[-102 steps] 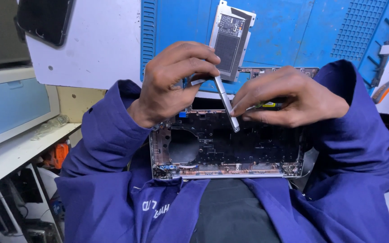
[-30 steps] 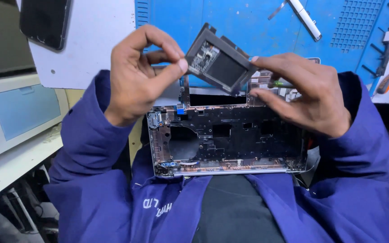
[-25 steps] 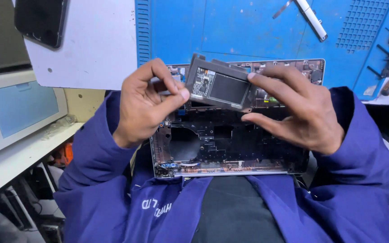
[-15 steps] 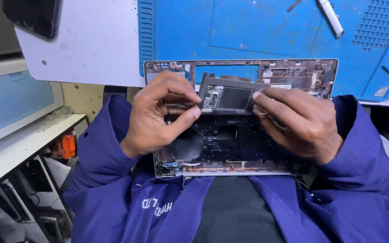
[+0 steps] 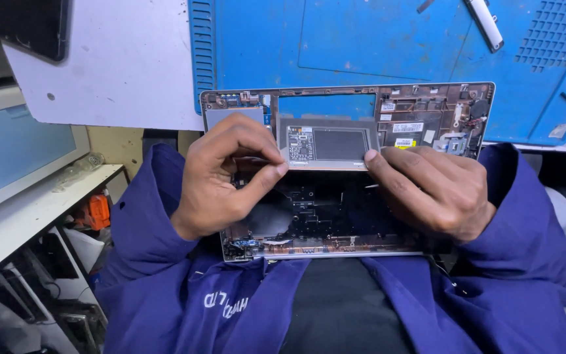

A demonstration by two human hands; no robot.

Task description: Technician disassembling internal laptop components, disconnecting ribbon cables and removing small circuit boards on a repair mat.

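Note:
A stripped laptop chassis [image 5: 427,121] lies between the blue mat and my lap, its dark inner frame facing up. A grey rectangular touchpad module [image 5: 329,143] with a small circuit strip rests flat in its opening near the far edge. My left hand [image 5: 227,177] pinches the module's left lower corner between thumb and forefinger. My right hand [image 5: 433,190] presses fingertips on its right lower corner and covers part of the chassis. Both dark blue sleeves frame the chassis.
A blue work mat [image 5: 375,46] covers the white bench [image 5: 119,72] beyond the chassis. A slim white tool [image 5: 486,23] lies on the mat at top right. A dark phone [image 5: 31,26] sits at top left. A white shelf [image 5: 27,216] with clutter below stands at the left.
The touchpad module was held up tilted in both hands; it has come down and now lies flat in the chassis opening. Earlier a white tool was in my right hand.

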